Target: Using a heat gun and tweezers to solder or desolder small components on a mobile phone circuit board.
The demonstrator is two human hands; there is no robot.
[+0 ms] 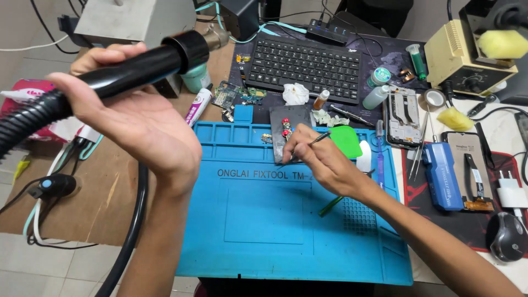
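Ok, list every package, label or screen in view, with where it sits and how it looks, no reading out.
Blue work mat: centre of the desk, rectangular, dark lettering across its top.
White tube: left of the mat, slim, purple label.
Blue box: right of the mat, oblong, pale printing.
Phone screen: beside the blue box, dark, flex cable on it.
Pink packet: far left edge, crumpled.

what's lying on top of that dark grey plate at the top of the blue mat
On the dark grey plate sits a small circuit board with red parts. The right hand pokes tweezers there and covers the plate's lower right part, so anything beneath it is hidden.
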